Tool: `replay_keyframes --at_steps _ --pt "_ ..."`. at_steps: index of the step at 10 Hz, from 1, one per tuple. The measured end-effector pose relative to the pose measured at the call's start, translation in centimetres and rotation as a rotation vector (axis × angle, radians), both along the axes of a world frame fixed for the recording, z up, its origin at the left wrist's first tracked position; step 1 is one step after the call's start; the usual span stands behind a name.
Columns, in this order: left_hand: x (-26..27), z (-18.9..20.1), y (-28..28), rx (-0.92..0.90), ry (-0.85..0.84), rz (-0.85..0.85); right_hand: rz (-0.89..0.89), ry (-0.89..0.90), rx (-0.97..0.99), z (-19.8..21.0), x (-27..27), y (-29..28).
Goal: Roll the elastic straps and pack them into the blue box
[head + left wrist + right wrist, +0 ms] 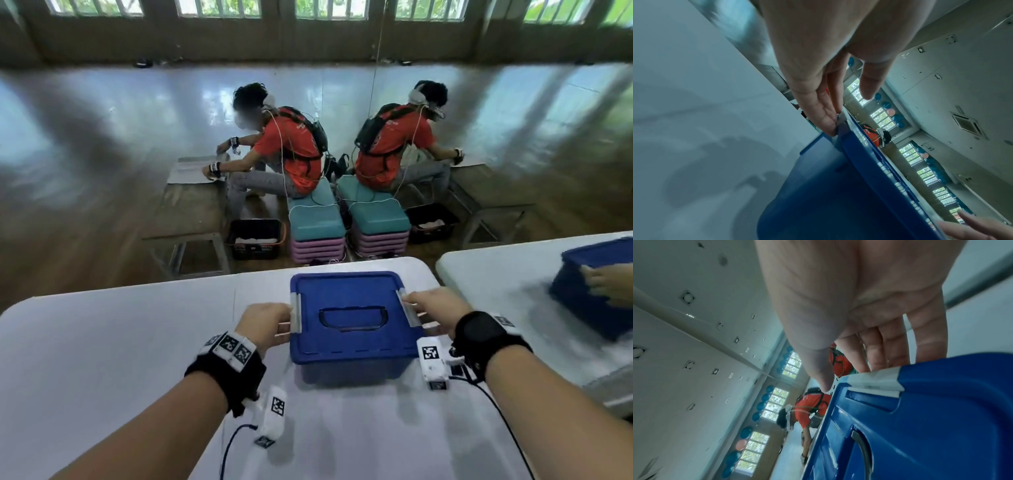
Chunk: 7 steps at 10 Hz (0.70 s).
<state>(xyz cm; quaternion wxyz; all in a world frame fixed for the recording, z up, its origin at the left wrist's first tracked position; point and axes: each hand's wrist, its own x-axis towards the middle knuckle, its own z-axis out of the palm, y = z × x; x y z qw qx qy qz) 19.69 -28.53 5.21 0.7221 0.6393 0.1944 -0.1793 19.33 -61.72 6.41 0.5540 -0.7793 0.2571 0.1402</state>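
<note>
The blue box (349, 329) sits on the white desk (102, 359) straight in front of the person, its lid (346, 294) on, with a pale latch (295, 312) on the left edge and another latch (408, 308) on the right. No elastic straps show in any view, so the step in hand looks like freeing or fastening the lid at both sides; which of the 2 cannot be told. To do it well, both latches should be worked together and evenly, with the box kept flat on the desk so it does not slide or tip, and the lid lifted straight up by its edges if it is coming off. The left hand (265, 325) lies against the left side, its grip loosely open: the fingers (824, 116) are nearly straight, their tips touching the latch from below, while the thumb stands clear of it. The right hand (433, 310) mirrors it, fingers (892, 352) extended behind the right latch and the thumb (818, 369) reaching to the lid's rim, holding nothing firmly clamped. A second blue box (592, 287) stands on a neighbouring desk, another person's hand on it.
</note>
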Motion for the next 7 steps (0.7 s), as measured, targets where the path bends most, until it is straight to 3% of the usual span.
replay_keyframes --at_steps 2,3,5,6,7 --pt "8.8 -0.6 -10.9 -0.060 0.064 -0.001 -0.060 0.003 -0.261 0.1 9.0 -8.7" --pt "11.3 -1.6 -13.7 -0.007 0.073 -0.034 -0.046 0.012 -0.330 0.2 11.2 -10.6" --pt "11.8 -2.6 -15.2 -0.063 0.062 -0.022 0.096 -0.013 -0.440 -0.1 12.4 -11.9" --pt "10.9 -1.9 -13.9 0.003 0.014 -0.029 0.141 -0.038 -0.516 1.1 11.4 -11.3" --pt "7.4 -0.9 -10.4 0.090 -0.021 -0.054 0.150 -0.224 -0.652 4.7 9.5 -10.6"
